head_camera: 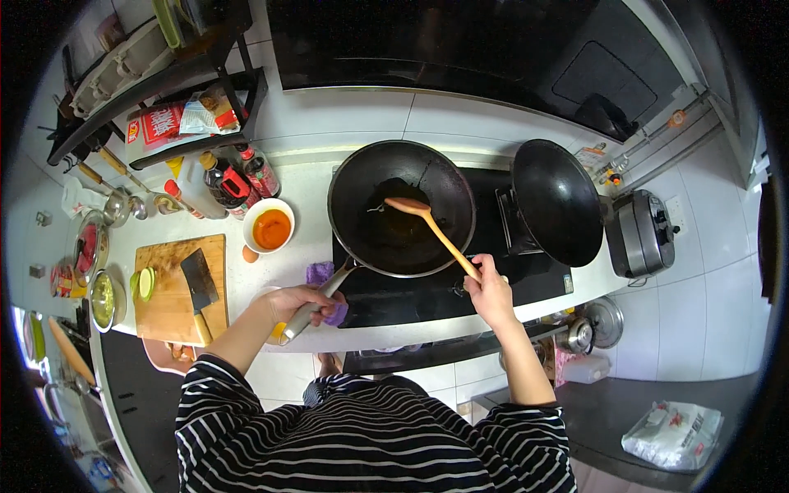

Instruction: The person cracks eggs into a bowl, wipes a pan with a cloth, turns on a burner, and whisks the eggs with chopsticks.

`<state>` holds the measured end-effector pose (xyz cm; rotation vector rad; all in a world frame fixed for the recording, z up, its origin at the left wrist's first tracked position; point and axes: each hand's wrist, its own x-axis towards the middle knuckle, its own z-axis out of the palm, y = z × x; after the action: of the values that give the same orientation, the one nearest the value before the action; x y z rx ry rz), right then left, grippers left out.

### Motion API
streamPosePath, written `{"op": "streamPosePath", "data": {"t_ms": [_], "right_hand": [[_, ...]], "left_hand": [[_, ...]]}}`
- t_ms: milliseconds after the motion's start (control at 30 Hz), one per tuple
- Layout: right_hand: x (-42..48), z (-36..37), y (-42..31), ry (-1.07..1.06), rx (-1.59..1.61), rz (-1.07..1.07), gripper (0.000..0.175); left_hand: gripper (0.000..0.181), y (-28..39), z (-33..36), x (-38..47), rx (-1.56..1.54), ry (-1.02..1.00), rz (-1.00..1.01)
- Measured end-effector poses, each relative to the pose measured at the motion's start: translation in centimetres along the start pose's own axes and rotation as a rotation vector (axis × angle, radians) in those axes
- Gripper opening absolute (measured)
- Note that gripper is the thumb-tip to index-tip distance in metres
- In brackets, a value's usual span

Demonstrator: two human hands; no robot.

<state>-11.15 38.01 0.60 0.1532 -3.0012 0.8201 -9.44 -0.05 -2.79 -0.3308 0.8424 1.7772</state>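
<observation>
My left hand (303, 305) grips the metal handle (327, 293) of a black wok (453, 246) on the stove's left side. With my right hand (491, 296) I hold a wooden spatula (445, 240) by the end of its handle. Its head is inside the wok, over dark liquid that looks like oil, with a small whitish strand beside it. A purple cloth (320, 273) lies under and beside the wok handle, close to my left hand. To the left, a white bowl (246, 228) holds orange liquid, and an egg (249, 254) rests against the counter beside it.
A second wok (558, 203) stands tilted on the stove's right side, beside a grey cooker (641, 234). A cleaver (200, 283) and sliced green vegetable (147, 283) lie on a wooden board (166, 314). Sauce bottles (228, 185) stand behind the bowl, below a black shelf.
</observation>
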Motion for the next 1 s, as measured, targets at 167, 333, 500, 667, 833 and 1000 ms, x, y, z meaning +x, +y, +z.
{"op": "streamPosePath", "data": {"t_ms": [167,333,500,667,833,1000], "right_hand": [[-0.2,-1.1,1.7,-0.065,0.221,0.101,0.034],[-0.8,-1.8,1.9,-0.025,0.472,0.091,0.025],[-1.9,-2.9,0.7,0.010,0.622,0.094,0.024],[-3.6,-3.9,-1.9,0.055,0.638,0.090,0.022],[-5.0,-4.0,-4.6,0.047,0.649,0.110,0.022],[-6.2,-4.7,-8.4,0.053,0.664,0.073,0.022]], "left_hand": [[0.015,-0.6,3.2,0.6,0.016,0.150,0.017],[0.017,-1.1,9.2,0.9,0.031,0.273,0.120],[0.014,-3.2,11.6,0.8,0.131,0.333,0.267],[0.011,-5.9,10.5,-0.4,0.114,0.359,0.345],[0.010,-8.7,8.6,-2.0,0.154,0.357,0.405],[0.010,-9.8,6.9,-4.0,0.135,0.243,0.430]]}}
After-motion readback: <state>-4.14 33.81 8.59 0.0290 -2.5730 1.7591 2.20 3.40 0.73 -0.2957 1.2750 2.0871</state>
